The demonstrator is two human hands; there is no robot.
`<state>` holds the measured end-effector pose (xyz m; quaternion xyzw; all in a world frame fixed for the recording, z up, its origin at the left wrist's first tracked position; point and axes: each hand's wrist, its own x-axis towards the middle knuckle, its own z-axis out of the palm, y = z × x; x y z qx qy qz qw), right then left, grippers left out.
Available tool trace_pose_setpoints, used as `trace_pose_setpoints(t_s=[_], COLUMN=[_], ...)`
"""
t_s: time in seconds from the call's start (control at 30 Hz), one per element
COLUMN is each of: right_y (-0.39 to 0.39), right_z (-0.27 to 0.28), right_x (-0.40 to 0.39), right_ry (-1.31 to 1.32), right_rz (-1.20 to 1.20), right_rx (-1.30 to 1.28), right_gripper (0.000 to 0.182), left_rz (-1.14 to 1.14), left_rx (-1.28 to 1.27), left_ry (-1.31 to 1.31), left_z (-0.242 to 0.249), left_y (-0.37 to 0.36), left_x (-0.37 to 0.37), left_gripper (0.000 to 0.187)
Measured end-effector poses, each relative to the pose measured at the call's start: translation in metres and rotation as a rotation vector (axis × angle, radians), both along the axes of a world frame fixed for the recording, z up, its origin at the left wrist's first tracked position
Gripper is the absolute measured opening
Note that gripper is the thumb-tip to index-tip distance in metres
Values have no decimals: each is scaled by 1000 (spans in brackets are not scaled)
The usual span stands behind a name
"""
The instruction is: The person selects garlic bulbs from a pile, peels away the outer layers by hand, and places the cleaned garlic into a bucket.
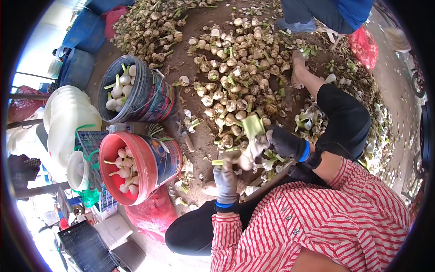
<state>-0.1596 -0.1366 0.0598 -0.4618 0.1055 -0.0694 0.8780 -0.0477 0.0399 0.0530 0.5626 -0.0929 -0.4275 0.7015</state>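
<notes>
My left hand [225, 181], in a pale grey glove, is closed on a garlic bulb [245, 162]. A short green stem end [218, 162] sticks out by its fingertips. My right hand [286, 142], in a dark grey glove with pale fingertips, reaches in from the right with its fingers curled at the bulb. A broad green-and-white strip of garlic leaf [253, 126] stands up from the right fingertips. Whether those fingers grip the strip, the bulb's skin or both is partly hidden. Loose peelings lie under my hands.
Unpeeled garlic [240, 68] is heaped on the ground ahead, with a second heap [145, 27] behind. Trimmed white bulbs fill part of a black bucket [152, 97] and a red bucket [158, 158] to my left. Peelings [362, 104] cover the right side. Another person's shoe [297, 25] shows at the top.
</notes>
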Motion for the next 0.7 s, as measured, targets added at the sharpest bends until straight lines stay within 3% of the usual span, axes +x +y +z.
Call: trace_pose_setpoints(t_s=[0.03,0.07,0.1,0.13,0.17,0.2,0.23,0.27,0.3,0.33,0.37,0.4,0.43,0.5,0.57,0.63,0.7], right_y=[1,0,0,7,11,16,19,20,17,13,3,-6,-12,-56,-78,-69,-82], right_z=[-26,-75,-101,-26,-17,-12,-12,-15,-16,-13,20,52,65,-41,-64,-77,-97], right_x=[-5,-15,-18,-8,-9,-10,-11,-5,0,1,2,2,3,-37,-59,-82,-81], right_ry=[-2,23,47,178,178,76,-5,-110,-202,-230,-134,-38,-30,-220,589,640,667], right_rz=[6,-5,-16,143,149,151,143,98,40,-25,-97,-170,-246,-212,633,743,740], right_rx=[-1,-134,-265,-320,-315,-176,-10,209,407,526,549,571,429,237,-1179,-1655,-1616], right_gripper=[22,24,29,19,19,17,16,17,19,21,22,22,21,22,20,21,23], left_rz=[52,-55,-148,-140,-201,-100,-94,5,65,139,266,308,351,390,416,423,470], left_rx=[-125,-407,-196,139,229,115,115,91,97,100,-174,-158,-142,-122,-100,-144,-138], left_ry=[272,696,51,-564,-1192,-829,-830,-399,-237,-77,607,625,643,662,692,631,288], left_z=[-6,-14,-13,-12,-22,-37,-52,-51,-50,-49,-80,-75,-65,-51,-45,-43,-34], left_y=[3,10,12,14,20,21,25,24,21,17,27,25,21,16,15,21,37], left_x=[2,9,7,5,10,7,11,14,8,2,16,14,13,16,18,30,64], left_gripper=[42,42,36,31,30,28,28,27,24,21,17,19,23,26,30,28,29])
